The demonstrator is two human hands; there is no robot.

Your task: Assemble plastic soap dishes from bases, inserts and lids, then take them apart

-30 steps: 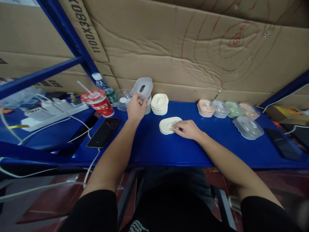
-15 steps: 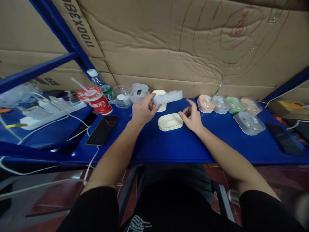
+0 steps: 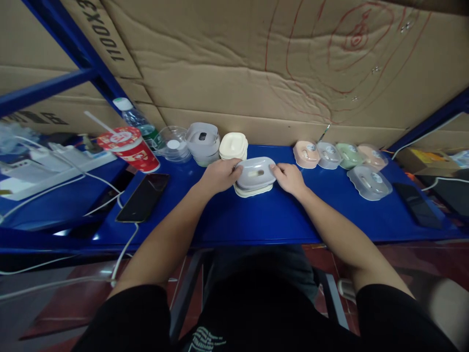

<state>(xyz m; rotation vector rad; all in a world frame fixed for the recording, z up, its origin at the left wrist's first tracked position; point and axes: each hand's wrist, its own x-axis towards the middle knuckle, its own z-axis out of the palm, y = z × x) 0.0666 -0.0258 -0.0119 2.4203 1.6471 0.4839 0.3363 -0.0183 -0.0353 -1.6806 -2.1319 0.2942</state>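
Note:
A shallow grey plastic dish (image 3: 256, 172) with an oblong slot in its middle lies over a cream plastic base (image 3: 252, 191), whose front rim shows below it. At the dish's left end, my left hand (image 3: 222, 176) grips the rim with the thumb on top. My right hand (image 3: 289, 177) pinches the other end between thumb and fingers. Just behind is a stack of cream bases (image 3: 234, 143). To the left of it stands a stack of similar grey dishes (image 3: 203, 139). Whether the held dish is seated in the base, I cannot tell.
Clear lids (image 3: 173, 142), a bottle (image 3: 137, 121), a red cup (image 3: 132, 151) and a phone (image 3: 143, 198) are on the left. Several lidded boxes (image 3: 307, 154) stand back right, near a clear-lidded box (image 3: 369, 182) and a dark phone (image 3: 417, 205). Cardboard (image 3: 220, 68) walls the back.
The grey dish has come down from its raised, tilted position onto the cream base. My right hand, free before, now grips its right end. The view has shifted slightly.

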